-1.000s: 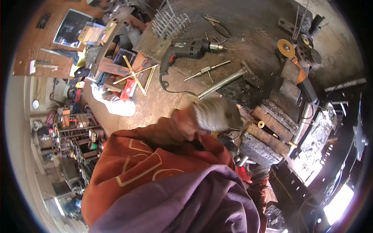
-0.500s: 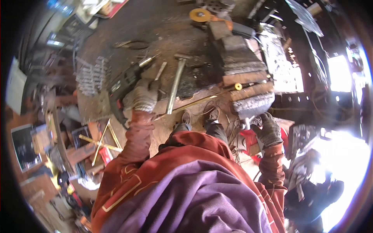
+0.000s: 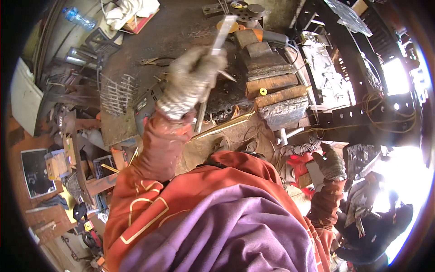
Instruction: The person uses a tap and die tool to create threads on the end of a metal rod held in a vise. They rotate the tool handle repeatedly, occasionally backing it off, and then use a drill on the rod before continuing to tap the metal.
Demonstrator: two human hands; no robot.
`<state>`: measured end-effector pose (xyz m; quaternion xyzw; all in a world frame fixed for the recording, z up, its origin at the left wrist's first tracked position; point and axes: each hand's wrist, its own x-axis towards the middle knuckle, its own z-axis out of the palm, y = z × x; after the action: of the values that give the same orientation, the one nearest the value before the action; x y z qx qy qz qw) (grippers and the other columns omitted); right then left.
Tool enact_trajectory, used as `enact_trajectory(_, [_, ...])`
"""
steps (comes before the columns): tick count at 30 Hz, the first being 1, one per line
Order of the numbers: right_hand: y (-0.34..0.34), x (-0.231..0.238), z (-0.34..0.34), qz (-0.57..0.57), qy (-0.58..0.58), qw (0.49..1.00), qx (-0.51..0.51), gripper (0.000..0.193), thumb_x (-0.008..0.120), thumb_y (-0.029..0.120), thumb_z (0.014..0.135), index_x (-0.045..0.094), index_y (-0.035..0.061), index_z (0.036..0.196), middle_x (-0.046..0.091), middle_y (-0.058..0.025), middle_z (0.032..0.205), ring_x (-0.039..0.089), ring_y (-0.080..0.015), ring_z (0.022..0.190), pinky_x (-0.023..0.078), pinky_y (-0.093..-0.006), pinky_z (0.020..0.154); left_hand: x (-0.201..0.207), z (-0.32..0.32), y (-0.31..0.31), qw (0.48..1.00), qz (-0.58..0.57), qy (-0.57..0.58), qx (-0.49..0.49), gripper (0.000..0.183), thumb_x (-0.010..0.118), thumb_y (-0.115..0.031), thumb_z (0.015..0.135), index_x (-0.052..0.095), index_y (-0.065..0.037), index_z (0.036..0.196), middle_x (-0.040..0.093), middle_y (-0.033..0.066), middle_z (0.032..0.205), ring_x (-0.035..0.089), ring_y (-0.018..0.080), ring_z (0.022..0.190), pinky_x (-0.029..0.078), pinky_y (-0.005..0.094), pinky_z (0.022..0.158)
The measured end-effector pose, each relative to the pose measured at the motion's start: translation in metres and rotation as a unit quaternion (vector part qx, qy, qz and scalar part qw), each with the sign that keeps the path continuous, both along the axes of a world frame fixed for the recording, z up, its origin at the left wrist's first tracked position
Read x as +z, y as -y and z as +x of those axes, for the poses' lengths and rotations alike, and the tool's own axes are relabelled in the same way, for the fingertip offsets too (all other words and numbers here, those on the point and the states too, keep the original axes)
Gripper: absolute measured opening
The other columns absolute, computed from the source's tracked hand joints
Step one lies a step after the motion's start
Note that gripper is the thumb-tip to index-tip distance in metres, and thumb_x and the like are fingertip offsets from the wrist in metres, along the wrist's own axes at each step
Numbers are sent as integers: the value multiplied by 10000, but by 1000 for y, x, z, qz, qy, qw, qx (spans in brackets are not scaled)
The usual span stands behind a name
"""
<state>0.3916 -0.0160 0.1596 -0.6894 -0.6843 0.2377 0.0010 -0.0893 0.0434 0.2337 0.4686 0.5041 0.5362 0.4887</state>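
Observation:
My left hand, in a grey knit glove smeared by motion, is closed around a flat pale metal strip raised over the workbench. A thin pointed tip sticks out beside the fingers; I cannot tell whether it belongs to the same piece. Below the hand, a hammer handle and a drill are partly hidden. My gloved right hand is open, fingers apart, right of the bench vise and its handle. A small yellow round piece sits at the vise jaws.
An angle grinder lies behind the vise. Pliers and a rack of metal rods are on the bench. A plastic bottle is far left. Cables hang at right; cluttered shelves stand at left.
My left hand has lifted from beside the drill, away from me and to the right, with the metal strip. My right hand has moved off the vise handle to the right.

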Motion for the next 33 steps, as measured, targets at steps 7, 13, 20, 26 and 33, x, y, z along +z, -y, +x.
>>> enact_trajectory(7, [-36,27,-14,131,-140,979,67,475,812,187,905,659,41,1330,747,-136,1157,733,-240,1032,567,-357,919,13,57,-38,846,313,-421,-99,416,853,-249,867,728,-31,1198,721,115,1026,716,227,886,567,346,777])
enact_trajectory(13, [-43,95,-69,194,-180,957,120,432,779,124,937,656,-10,1329,732,-130,1153,719,-177,989,569,-320,860,17,50,-45,835,316,-439,-98,438,855,-263,847,732,-50,1210,730,133,1044,720,299,927,575,378,807])
enact_trajectory(20, [-49,149,-150,219,-288,930,66,410,751,65,928,662,-6,1322,737,-116,1135,726,-145,892,577,-283,752,18,39,-57,675,529,-502,-112,412,837,-241,851,734,-56,1205,733,158,1083,716,325,961,582,394,830])
enact_trajectory(26, [-73,166,-205,340,-175,904,188,283,724,82,945,718,8,1218,738,-155,1171,742,-269,1024,558,-355,916,28,53,-60,769,466,-407,-163,406,774,-280,897,705,-29,1209,709,184,1058,702,359,937,576,424,810])
enact_trajectory(33, [-82,157,-226,317,-216,912,148,234,648,71,1000,725,23,1216,765,-142,1069,732,-199,974,558,-336,874,19,45,-65,752,476,-428,-156,505,765,-285,902,640,-51,1332,706,151,1134,713,344,903,581,445,789])
